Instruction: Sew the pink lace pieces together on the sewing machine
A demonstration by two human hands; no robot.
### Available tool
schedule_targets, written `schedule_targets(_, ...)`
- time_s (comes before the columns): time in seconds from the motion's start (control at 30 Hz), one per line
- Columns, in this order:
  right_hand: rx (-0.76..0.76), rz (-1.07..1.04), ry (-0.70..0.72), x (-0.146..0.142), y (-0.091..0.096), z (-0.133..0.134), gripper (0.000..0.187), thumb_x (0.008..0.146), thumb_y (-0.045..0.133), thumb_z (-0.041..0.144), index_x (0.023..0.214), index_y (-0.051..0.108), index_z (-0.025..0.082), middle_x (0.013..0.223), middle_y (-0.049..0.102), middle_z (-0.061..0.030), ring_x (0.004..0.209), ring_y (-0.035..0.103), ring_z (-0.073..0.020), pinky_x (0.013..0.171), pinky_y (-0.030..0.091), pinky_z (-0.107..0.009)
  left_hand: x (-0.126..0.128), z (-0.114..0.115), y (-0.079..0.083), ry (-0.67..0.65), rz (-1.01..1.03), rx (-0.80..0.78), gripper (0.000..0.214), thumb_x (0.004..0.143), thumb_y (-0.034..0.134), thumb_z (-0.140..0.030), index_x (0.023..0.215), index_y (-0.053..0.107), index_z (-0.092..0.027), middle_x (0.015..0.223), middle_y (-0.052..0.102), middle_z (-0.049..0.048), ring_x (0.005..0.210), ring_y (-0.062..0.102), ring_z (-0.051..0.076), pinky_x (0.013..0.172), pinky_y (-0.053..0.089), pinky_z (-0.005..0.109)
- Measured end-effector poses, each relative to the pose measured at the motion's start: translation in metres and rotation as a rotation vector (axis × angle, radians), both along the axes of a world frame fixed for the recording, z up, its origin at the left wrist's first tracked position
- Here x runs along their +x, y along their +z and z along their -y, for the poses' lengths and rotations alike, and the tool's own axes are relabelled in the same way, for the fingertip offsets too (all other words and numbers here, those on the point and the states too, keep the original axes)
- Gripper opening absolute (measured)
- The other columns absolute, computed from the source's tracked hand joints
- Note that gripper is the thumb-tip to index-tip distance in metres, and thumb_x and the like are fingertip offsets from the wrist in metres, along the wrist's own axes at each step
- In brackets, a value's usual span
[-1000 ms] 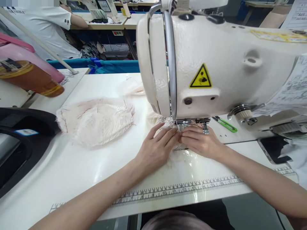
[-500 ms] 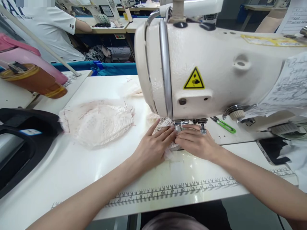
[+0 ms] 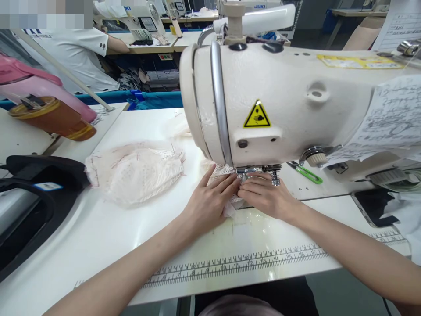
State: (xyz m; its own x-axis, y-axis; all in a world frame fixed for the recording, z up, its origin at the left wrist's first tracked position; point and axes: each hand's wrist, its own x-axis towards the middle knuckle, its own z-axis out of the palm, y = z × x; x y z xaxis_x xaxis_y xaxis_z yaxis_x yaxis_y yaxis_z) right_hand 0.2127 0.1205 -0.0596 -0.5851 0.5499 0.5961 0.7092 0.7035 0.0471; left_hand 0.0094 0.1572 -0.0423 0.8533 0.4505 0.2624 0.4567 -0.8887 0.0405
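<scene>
A cream sewing machine [image 3: 283, 101] fills the upper middle of the view. Under its presser foot [image 3: 255, 172] lies a small piece of pale lace fabric [image 3: 221, 170]. My left hand [image 3: 210, 202] lies flat on that fabric, fingers stretched toward the foot. My right hand [image 3: 268, 195] presses the same fabric from the right, fingers flat and together, fingertips touching those of the left. A pile of pale pink lace pieces [image 3: 138, 171] lies on the white table [image 3: 98, 228] to the left of my hands.
A printed ruler strip [image 3: 237, 263] runs along the table's front edge. A green-handled tool [image 3: 304, 172] lies behind the machine foot, a phone [image 3: 371, 206] at right. A black bin [image 3: 29, 206] stands left, pink and brown bottles [image 3: 49, 109] behind it. Another person in white [image 3: 75, 52] sits beyond.
Both hands have slid a little to the left and away from me with the lace under the foot; the camera has tilted slightly, showing more of the machine top.
</scene>
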Motion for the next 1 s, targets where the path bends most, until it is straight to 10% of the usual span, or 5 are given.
schedule_targets(0.27,0.019,0.056,-0.100,0.005,0.004,0.004,0.024,0.088,0.046,0.004,0.086,0.064,0.019,0.086,0.070,0.0021,0.085,0.060,-0.0109,0.062,0.038,-0.026,0.002,0.003,-0.003,0.031,0.002,0.038,0.052,0.081,0.047,-0.017,0.132,0.051,-0.010,0.134,0.056,0.0118,0.124,0.052,0.025,0.118,0.017,0.052)
schedule_targets(0.77,0.043,0.125,-0.223,0.009,0.006,0.004,0.021,0.090,0.044,0.011,0.082,0.062,0.020,0.091,0.070,0.0023,0.067,0.056,-0.0113,0.062,0.033,-0.031,0.004,0.004,-0.007,0.036,-0.016,0.140,0.045,0.086,0.044,-0.017,0.129,0.055,-0.011,0.131,0.057,0.0129,0.123,0.054,0.027,0.115,0.024,0.055)
schedule_targets(1.0,0.021,0.157,-0.119,0.006,0.010,0.005,0.023,0.088,0.048,0.004,0.092,0.065,0.019,0.098,0.071,-0.0002,0.091,0.061,-0.0130,0.065,0.041,-0.027,-0.004,0.000,-0.006,-0.065,-0.064,0.116,0.046,0.088,0.040,-0.012,0.131,0.052,-0.007,0.136,0.053,0.0117,0.128,0.049,0.024,0.113,0.032,0.045)
